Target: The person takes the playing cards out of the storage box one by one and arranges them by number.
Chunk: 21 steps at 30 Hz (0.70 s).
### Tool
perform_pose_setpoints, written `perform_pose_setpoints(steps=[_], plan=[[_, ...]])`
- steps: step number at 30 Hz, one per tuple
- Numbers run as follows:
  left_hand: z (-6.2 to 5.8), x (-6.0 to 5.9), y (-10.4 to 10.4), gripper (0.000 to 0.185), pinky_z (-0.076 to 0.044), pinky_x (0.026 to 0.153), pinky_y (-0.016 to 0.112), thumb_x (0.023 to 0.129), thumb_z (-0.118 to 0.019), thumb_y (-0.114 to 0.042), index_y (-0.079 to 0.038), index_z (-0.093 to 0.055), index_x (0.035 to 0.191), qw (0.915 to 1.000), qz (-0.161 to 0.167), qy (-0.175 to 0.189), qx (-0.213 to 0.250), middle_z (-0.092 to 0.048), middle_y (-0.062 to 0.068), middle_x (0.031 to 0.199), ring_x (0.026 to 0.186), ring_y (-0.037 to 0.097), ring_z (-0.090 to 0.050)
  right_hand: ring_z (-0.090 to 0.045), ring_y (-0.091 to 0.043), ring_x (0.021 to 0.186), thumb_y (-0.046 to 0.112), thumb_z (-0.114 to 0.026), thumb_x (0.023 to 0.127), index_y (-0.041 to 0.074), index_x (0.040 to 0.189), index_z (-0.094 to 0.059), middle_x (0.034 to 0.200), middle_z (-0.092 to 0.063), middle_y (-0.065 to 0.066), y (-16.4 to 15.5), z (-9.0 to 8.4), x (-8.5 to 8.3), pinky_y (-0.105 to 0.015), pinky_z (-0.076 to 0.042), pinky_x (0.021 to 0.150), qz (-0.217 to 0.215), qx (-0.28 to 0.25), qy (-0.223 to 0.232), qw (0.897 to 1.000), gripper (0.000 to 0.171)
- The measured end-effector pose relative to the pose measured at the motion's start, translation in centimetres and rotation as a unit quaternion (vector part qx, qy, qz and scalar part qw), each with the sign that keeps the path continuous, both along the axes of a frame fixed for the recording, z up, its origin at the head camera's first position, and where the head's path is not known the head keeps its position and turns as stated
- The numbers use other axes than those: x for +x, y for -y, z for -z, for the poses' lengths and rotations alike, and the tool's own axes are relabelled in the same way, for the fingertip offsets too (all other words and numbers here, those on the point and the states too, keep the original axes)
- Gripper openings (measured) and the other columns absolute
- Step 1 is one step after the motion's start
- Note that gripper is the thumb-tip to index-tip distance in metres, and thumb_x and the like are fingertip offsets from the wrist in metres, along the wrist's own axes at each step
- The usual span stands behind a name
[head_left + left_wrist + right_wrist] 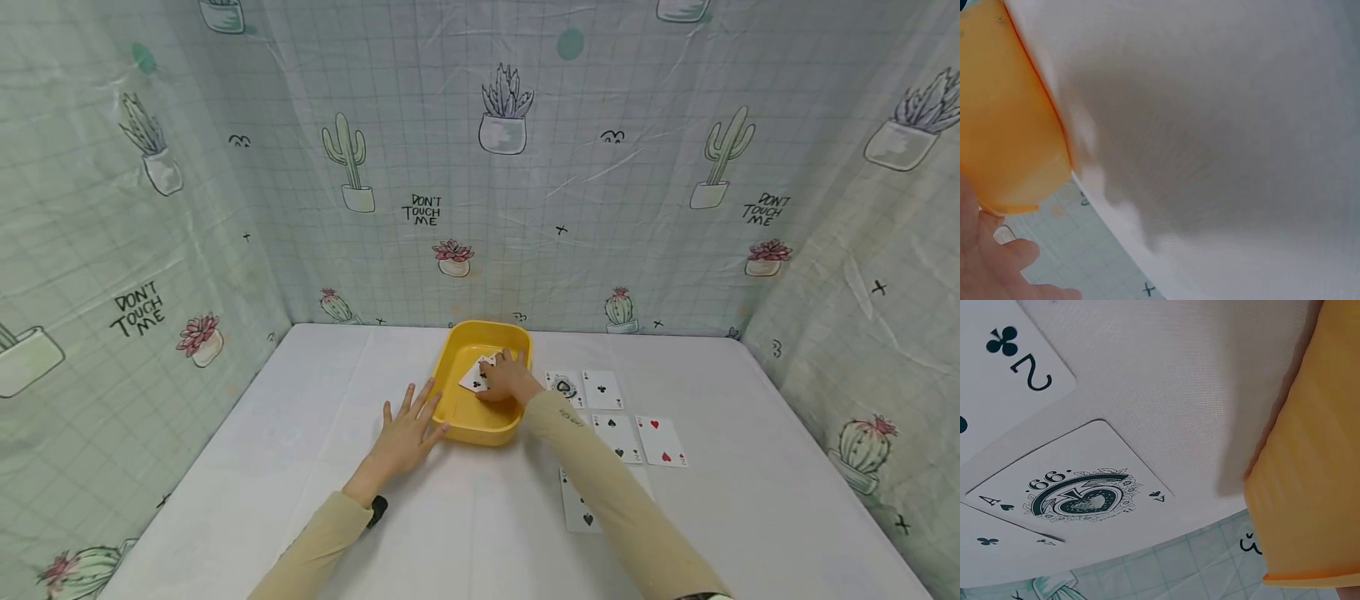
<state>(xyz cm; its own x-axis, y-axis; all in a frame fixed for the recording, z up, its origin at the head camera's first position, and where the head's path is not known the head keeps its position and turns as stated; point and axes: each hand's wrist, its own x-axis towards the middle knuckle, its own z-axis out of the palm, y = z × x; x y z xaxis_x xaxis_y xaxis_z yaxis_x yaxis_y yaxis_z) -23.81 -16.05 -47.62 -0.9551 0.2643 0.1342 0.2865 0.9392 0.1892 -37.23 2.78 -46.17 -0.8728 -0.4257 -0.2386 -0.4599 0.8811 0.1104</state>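
My right hand (510,378) reaches into a yellow plastic tray (452,354), its fingertips on a white playing card (472,380) with black club marks. Whether the fingers pinch that card cannot be made out. With fingers spread and straight, my left hand (403,439) rests against the tray's left front side. Right of the tray lie face-up cards: the ace of spades (564,387), the ace of clubs (602,389), the two of spades (617,437) and the two of hearts (662,442). The right wrist view shows a two of clubs (997,381), mostly covered by my sleeve in the head view.
A spade card (577,510) lies nearer the front, partly under my right sleeve (600,467). Another white card edge shows beyond that forearm. Everything stands on a white table (262,433), enclosed by a cactus-print curtain (420,125) at the back and sides.
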Motion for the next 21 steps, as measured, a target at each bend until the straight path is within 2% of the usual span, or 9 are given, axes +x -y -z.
perform_pose_setpoints(steps=[7, 14, 21], plan=[[0.05, 0.01, 0.08, 0.062, -0.015, 0.098, 0.069, 0.092, -0.032, -0.052, -0.015, -0.025, 0.142, 0.9999, 0.004, -0.007, 0.007, -0.009, 0.000, 0.152, 0.138, 0.034, -0.010, -0.021, -0.035, 0.135, 0.060, -0.049, 0.080, 0.025, 0.137, -0.035, 0.143, -0.030, -0.017, -0.01, -0.27, 0.10, -0.059, -0.012, 0.106, 0.005, -0.013, 0.016, 1.000, 0.068], [0.33, -0.10, 0.09, 0.062, -0.016, 0.098, 0.068, 0.092, -0.032, -0.052, -0.016, -0.026, 0.142, 0.9999, 0.002, -0.010, 0.006, -0.009, -0.001, 0.152, 0.138, 0.034, -0.010, -0.022, -0.035, 0.133, 0.058, -0.052, 0.079, 0.024, 0.138, -0.033, 0.141, -0.033, -0.017, -0.09, -0.39, 0.26, -0.059, -0.013, 0.106, 0.001, -0.025, 0.019, 1.000, 0.070], [0.08, 0.01, -0.08, 0.063, -0.015, 0.098, 0.068, 0.091, -0.033, -0.052, -0.015, -0.026, 0.142, 1.0000, -0.002, -0.001, 0.006, -0.009, 0.000, 0.152, 0.138, 0.034, -0.009, -0.026, -0.036, 0.130, 0.057, -0.056, 0.076, 0.024, 0.137, -0.032, 0.137, -0.036, -0.017, -0.30, -0.36, 0.43, -0.060, -0.014, 0.105, -0.001, -0.046, 0.017, 0.999, 0.073]])
